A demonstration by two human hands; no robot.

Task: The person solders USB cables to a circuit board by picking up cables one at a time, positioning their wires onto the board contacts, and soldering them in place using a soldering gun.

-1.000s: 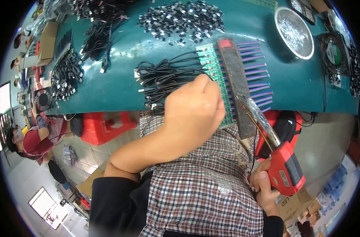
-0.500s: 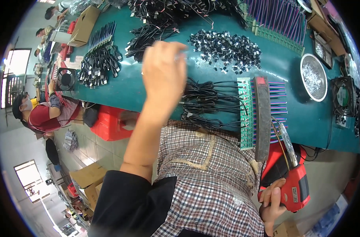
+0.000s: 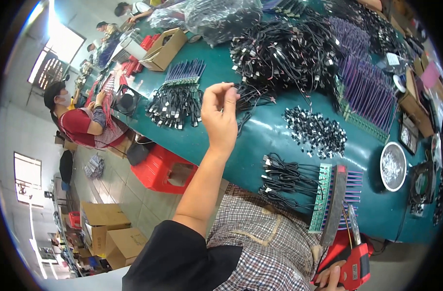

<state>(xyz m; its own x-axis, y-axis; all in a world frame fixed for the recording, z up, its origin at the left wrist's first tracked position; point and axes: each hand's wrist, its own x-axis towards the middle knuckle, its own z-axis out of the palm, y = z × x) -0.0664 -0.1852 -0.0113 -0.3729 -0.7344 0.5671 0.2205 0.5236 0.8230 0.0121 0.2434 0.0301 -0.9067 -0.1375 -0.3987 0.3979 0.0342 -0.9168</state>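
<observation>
black cables (image 3: pixel 284 53) crowd teal table (image 3: pixel 260 140).

I see bright daylight glaring from the windows (image 3: pixel 50 68) at left; the bench (image 3: pixel 260 140) is evenly lit, edges bend strongly, focus stays sharp.

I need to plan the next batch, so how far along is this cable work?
Done: one green jig at the table edge already holds a row of black cables. In hand: the left hand pinches something small over loose cables; the right hand grips a red tool. Left: big cable piles behind.
</observation>
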